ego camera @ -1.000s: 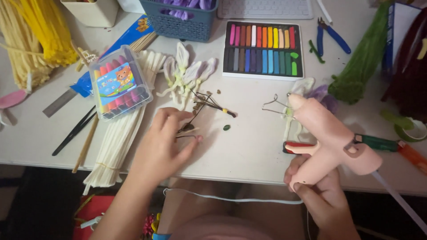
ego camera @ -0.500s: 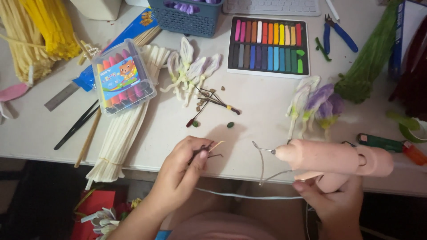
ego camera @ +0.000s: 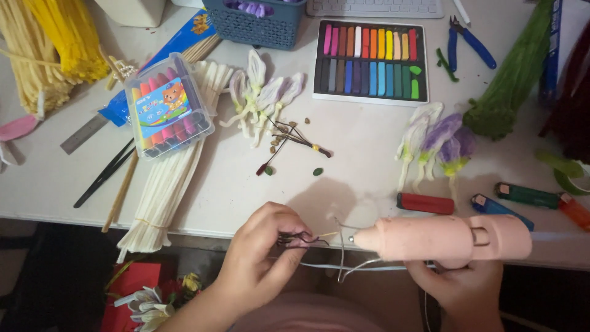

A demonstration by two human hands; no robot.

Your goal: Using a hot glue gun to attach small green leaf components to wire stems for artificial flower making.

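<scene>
My left hand (ego camera: 261,252) pinches a small bundle of thin dark wire stamens (ego camera: 299,239) just off the table's front edge. A pink glue gun (ego camera: 452,238) lies level in my right hand (ego camera: 458,289), its metal nozzle pointing left at the stamens' tips, a small gap away. A bent wire stand hangs below the nozzle. More dark stamens and small seeds (ego camera: 289,138) lie on the white table (ego camera: 369,154) above my left hand.
Pastel chalk tray (ego camera: 370,61), crayon box (ego camera: 168,104), white petal flowers (ego camera: 261,98), purple petals (ego camera: 439,141), lighters (ego camera: 528,197), red case (ego camera: 425,203), blue pliers (ego camera: 470,40), yellow and white pipe cleaners (ego camera: 166,184), blue basket (ego camera: 255,21), green bundle (ego camera: 513,80).
My left hand picked stamens off the table and drew them to the front edge. The glue gun swung from upright to level, nozzle pointing at them.
</scene>
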